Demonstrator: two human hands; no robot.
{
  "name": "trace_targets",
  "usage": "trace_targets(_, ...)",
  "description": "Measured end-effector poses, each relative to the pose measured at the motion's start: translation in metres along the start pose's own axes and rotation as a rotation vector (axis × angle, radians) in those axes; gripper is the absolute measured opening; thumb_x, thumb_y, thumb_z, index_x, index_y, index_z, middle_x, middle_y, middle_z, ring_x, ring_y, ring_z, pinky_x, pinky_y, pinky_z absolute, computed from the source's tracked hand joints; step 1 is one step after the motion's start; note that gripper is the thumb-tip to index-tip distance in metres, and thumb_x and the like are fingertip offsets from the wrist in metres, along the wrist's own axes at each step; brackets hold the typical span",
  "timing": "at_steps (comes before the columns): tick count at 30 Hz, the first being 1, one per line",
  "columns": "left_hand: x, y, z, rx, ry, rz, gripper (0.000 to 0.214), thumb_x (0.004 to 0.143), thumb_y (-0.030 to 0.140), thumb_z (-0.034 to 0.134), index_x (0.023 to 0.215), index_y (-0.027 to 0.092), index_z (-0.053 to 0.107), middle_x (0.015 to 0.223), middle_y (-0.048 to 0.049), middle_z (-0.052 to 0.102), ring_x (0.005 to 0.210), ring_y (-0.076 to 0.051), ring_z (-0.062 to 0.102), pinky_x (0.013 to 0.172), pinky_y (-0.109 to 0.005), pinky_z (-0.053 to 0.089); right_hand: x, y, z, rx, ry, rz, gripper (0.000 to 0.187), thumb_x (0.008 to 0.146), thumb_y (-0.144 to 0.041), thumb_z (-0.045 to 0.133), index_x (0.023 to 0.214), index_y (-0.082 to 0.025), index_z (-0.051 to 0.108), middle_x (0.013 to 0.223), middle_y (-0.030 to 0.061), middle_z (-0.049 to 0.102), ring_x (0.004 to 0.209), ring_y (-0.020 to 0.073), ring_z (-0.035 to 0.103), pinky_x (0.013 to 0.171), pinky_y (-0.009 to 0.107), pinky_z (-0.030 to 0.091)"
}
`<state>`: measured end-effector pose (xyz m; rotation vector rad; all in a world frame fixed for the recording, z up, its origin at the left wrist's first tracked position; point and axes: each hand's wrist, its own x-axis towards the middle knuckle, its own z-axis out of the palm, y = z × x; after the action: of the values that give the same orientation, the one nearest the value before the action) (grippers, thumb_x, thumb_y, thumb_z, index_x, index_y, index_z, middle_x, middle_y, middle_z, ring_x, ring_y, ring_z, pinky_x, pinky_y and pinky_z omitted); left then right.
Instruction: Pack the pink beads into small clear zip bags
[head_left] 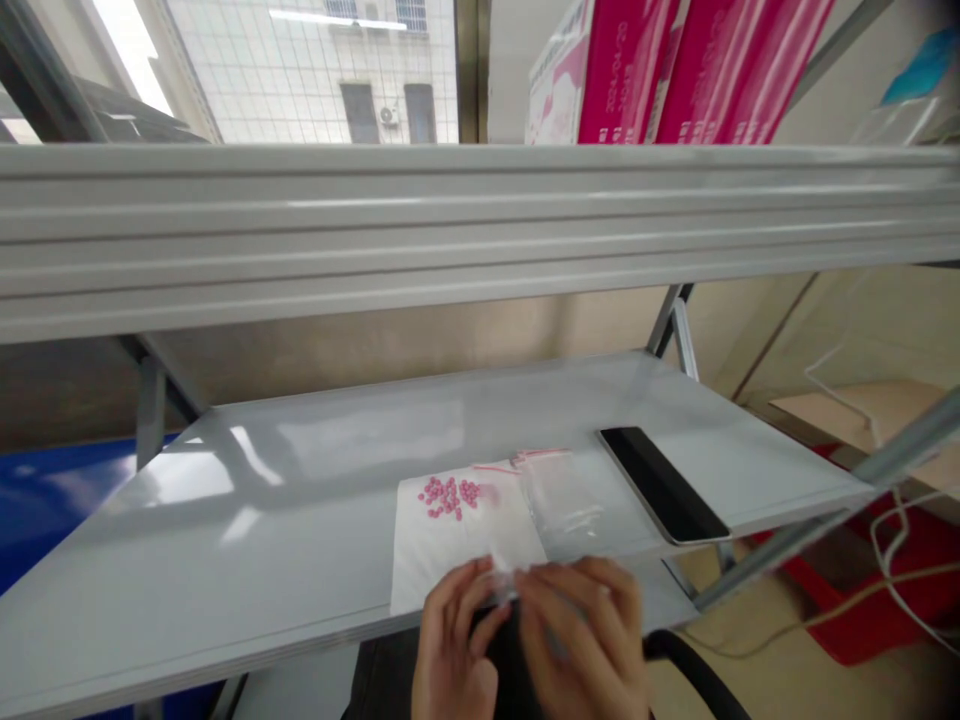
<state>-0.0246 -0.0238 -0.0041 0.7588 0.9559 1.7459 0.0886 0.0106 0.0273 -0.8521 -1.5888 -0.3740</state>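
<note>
two hands (454, 645) (581, 640), fingers (551, 590) closed on a small clear bag (501, 577). loose pink tablets (448, 497) on paper (427, 560), scatterable by any bump.

Behind my left hand (454, 640) and right hand (585, 640), pills (448, 496) lie on a paper sheet (450, 555) on the shelf (375, 440), with a plastic bag (562, 505) overlapping its right side and a tablet (664, 485) just beyond.

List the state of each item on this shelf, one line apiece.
Left hand: pinching the clear plastic bag
Right hand: pinching the same bag
Pink tablets: loose, clustered on the paper
White paper sheet: flat on the shelf
Clear zip bags: lying flat, partly on the paper
Black device: lying flat, screen dark
</note>
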Motion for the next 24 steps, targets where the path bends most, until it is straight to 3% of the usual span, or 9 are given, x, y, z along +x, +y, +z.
trace_targets(4, 0.003, 0.015, -0.012, 0.005, 0.043, -0.049, 0.042, 0.082, 0.049, 0.076, 0.113, 0.021, 0.072, 0.115, -0.0135, 0.073, 0.108, -0.032, 0.070, 0.087, -0.037, 0.060, -0.012, -0.033, 0.022, 0.282, -0.137, -0.030, 0.021, 0.088, -0.006, 0.055, 0.097, -0.015, 0.071, 0.081, 0.0054, 0.074, 0.076, 0.0210, 0.061, 0.070, 0.035, 0.048)
trace_targets(7, 0.006, 0.022, -0.019, 0.006, 0.157, -0.074, 0.043, 0.079, 0.049, 0.078, 0.111, 0.020, 0.072, 0.109, -0.0122, 0.076, 0.093, -0.028, 0.074, 0.073, -0.031, 0.061, -0.013, -0.035, 0.021, 0.458, -0.188, 0.081, 0.030, 0.084, -0.007, 0.056, 0.110, -0.016, 0.069, 0.090, 0.0066, 0.072, 0.084, 0.0212, 0.064, 0.075, 0.033, 0.054)
trace_targets(9, 0.009, 0.027, -0.020, -0.021, 0.225, -0.111, 0.042, 0.076, 0.049, 0.080, 0.104, 0.018, 0.073, 0.095, -0.0104, 0.079, 0.076, -0.024, 0.074, 0.059, -0.026, 0.058, -0.015, -0.030, 0.015, 0.517, -0.177, 0.292, 0.035, 0.084, -0.010, 0.059, 0.116, -0.021, 0.067, 0.096, 0.0057, 0.071, 0.087, 0.0205, 0.065, 0.077, 0.032, 0.055)
trace_targets(13, 0.013, 0.037, -0.016, -0.046, 0.194, -0.126, 0.042, 0.068, 0.049, 0.086, 0.089, 0.015, 0.075, 0.073, -0.0079, 0.078, 0.056, -0.018, 0.068, 0.050, -0.022, 0.052, -0.019, -0.019, 0.004, 0.761, -0.237, 0.926, 0.033, 0.093, -0.030, 0.063, 0.126, -0.027, 0.066, 0.116, 0.0089, 0.069, 0.096, 0.0217, 0.066, 0.077, 0.030, 0.055)
trace_targets(15, 0.013, 0.039, -0.013, -0.047, 0.146, -0.138, 0.043, 0.068, 0.049, 0.086, 0.089, 0.014, 0.074, 0.070, -0.0076, 0.077, 0.050, -0.016, 0.065, 0.049, -0.022, 0.051, -0.017, -0.015, 0.004, 0.961, -0.335, 1.169, 0.037, 0.089, -0.044, 0.071, 0.119, -0.023, 0.070, 0.108, 0.0095, 0.070, 0.086, 0.0202, 0.065, 0.070, 0.029, 0.052)
trace_targets(17, 0.011, 0.039, -0.012, -0.043, 0.113, -0.161, 0.044, 0.070, 0.049, 0.085, 0.094, 0.014, 0.072, 0.070, -0.0073, 0.076, 0.048, -0.016, 0.064, 0.048, -0.023, 0.050, -0.013, -0.011, 0.007, 1.116, -0.409, 1.345, 0.037, 0.081, -0.052, 0.078, 0.095, -0.017, 0.075, 0.082, 0.0054, 0.068, 0.068, 0.0147, 0.057, 0.061, 0.025, 0.046)
trace_targets(20, 0.009, 0.038, -0.014, 0.007, 0.111, -0.187, 0.050, 0.071, 0.049, 0.085, 0.105, 0.016, 0.068, 0.072, -0.0055, 0.076, 0.045, -0.014, 0.061, 0.047, -0.023, 0.049, -0.009, -0.005, 0.008, 1.166, -0.418, 1.449, 0.043, 0.072, -0.052, 0.085, 0.065, -0.014, 0.066, 0.059, -0.0018, 0.054, 0.055, 0.0090, 0.044, 0.055, 0.022, 0.037)
trace_targets(24, 0.011, 0.039, -0.021, 0.108, 0.143, -0.142, 0.056, 0.073, 0.049, 0.084, 0.114, 0.018, 0.063, 0.058, 0.0029, 0.067, 0.045, -0.011, 0.056, 0.048, -0.020, 0.046, -0.011, 0.006, 0.002, 1.147, -0.531, 1.393, 0.040, 0.073, -0.048, 0.086, 0.069, -0.014, 0.066, 0.057, -0.0030, 0.055, 0.053, 0.0080, 0.044, 0.054, 0.021, 0.034)
